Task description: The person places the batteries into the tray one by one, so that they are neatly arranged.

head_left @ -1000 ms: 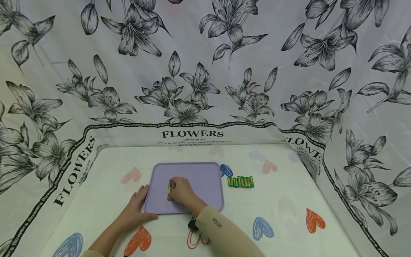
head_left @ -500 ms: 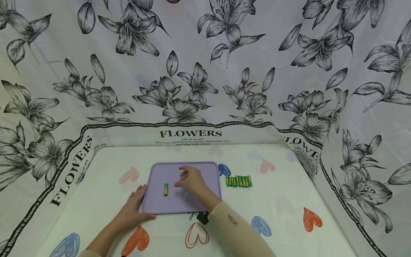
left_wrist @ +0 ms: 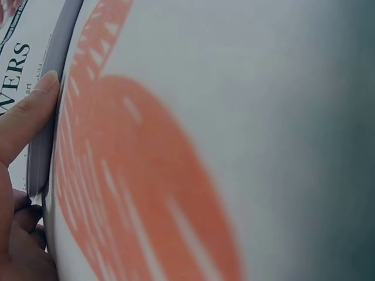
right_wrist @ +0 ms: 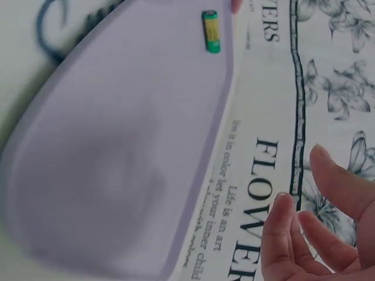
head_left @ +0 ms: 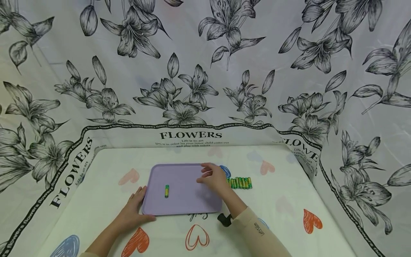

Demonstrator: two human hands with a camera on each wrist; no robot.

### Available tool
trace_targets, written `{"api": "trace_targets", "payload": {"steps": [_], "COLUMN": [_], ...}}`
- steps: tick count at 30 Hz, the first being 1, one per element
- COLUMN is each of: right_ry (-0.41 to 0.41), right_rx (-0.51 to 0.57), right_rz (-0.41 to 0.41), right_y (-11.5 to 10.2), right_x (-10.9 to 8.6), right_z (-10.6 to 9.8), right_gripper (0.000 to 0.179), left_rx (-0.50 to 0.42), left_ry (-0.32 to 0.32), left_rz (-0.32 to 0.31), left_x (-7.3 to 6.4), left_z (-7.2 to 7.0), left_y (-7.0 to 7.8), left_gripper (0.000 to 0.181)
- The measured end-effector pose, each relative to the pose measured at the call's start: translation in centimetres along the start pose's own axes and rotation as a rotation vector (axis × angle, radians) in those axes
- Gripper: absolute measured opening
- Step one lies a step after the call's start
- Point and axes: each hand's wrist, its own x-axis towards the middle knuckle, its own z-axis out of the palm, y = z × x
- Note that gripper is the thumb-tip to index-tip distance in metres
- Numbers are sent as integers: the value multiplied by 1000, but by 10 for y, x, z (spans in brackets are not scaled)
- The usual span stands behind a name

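Note:
A purple tray (head_left: 189, 200) lies on the table with one green and yellow battery (head_left: 166, 191) standing lengthwise toward the back on its left half; the right wrist view shows the same battery (right_wrist: 211, 31). My left hand (head_left: 132, 207) rests at the tray's near left corner, its thumb (left_wrist: 44, 96) against the tray edge and its other fingers along the left side. Over the tray's right part hovers my right hand (head_left: 214, 178), fingers loosely bent and holding nothing, also seen in the right wrist view (right_wrist: 316, 234). Just right of it lies a row of several batteries (head_left: 240, 183), its left end partly hidden.
A white cloth with printed hearts covers the table (head_left: 276, 200). Flower-printed curtain (head_left: 192, 89) hangs behind and along both sides. A small black object (head_left: 224, 220) shows at the right wrist, beside the beige sleeve (head_left: 257, 232).
My right hand let go of the battery on the tray, then lifted away and moved right toward the row. The left hand has stayed at the tray's corner.

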Motion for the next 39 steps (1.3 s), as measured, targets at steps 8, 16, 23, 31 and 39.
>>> {"api": "trace_targets", "payload": {"steps": [8, 16, 23, 31, 39], "right_ry": [46, 83, 128, 136, 73], "right_rx": [-3, -36, -61, -103, -153], "right_rz": [3, 15, 62, 130, 231], "right_y": [19, 45, 71, 95, 121], "right_x": [-13, -15, -17, -22, -21], "right_z": [-28, -64, -95, -127, -144], "right_gripper": [59, 55, 53, 56, 69], "left_rx": [-4, -17, 2, 5, 5], "left_ry": [5, 10, 7, 9, 8], "left_rz": [9, 27, 12, 15, 13], "left_x": [-2, 0, -1, -1, -2], "left_z": [0, 2, -2, -3, -1], "left_y": [1, 4, 6, 4, 3], "left_gripper": [131, 130, 130, 131, 132]}}
